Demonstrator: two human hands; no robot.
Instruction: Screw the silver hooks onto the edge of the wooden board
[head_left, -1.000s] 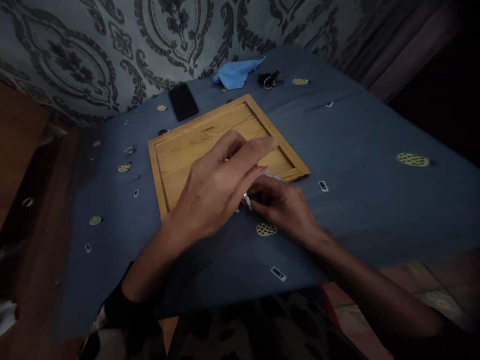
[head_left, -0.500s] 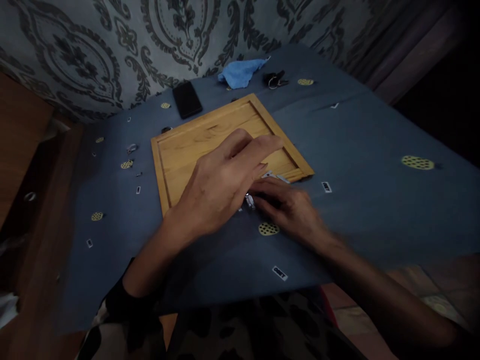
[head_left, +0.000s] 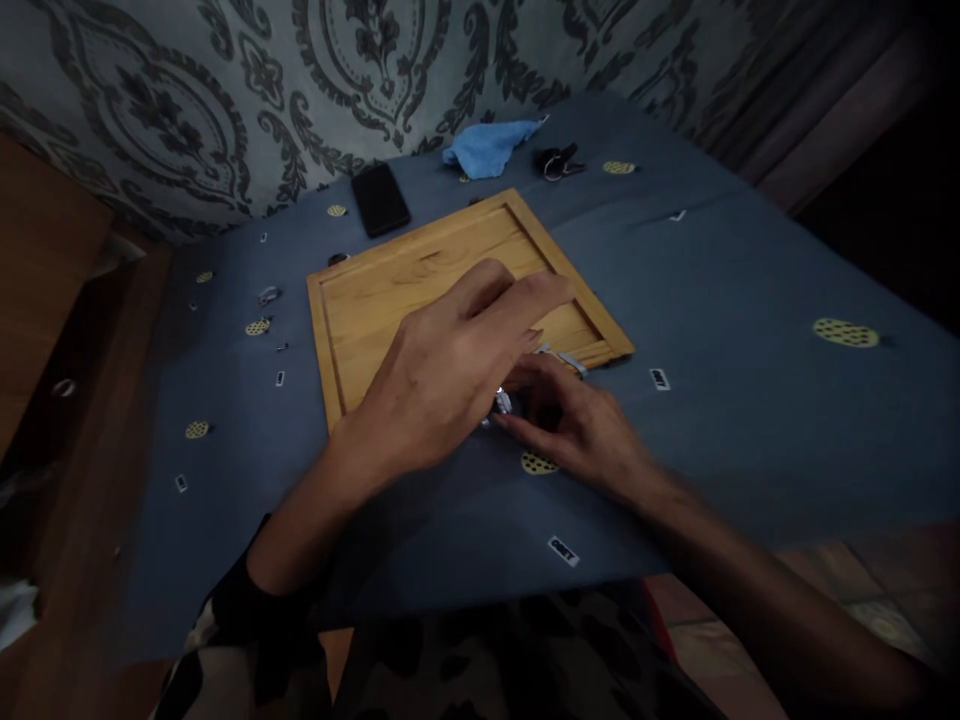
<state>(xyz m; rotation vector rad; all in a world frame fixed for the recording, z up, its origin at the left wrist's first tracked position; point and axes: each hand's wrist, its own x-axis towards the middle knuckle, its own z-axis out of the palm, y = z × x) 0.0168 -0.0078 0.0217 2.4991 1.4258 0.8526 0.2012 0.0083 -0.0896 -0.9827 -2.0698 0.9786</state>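
A framed wooden panel, like a cabinet door, lies flat on the cloth-covered table. My left hand is over its near part, fingers curled together and pointing right; what they hold is hidden behind the hand. My right hand is at the panel's near edge, thumb and fingers closed around a small silver metal hinge, partly covered by both hands. Just beyond the right fingers, flat grey metal pieces show at the panel's near right corner.
Behind the panel lie a black phone, a blue cloth and a bunch of keys. Left of the panel are another small metal fitting and a tiny screw-like piece. A patterned curtain hangs behind the table.
My right thumb has lowered and spread slightly from the fingers around the hinge. The left hand keeps nearly the same pose. The whole view has shifted a little.
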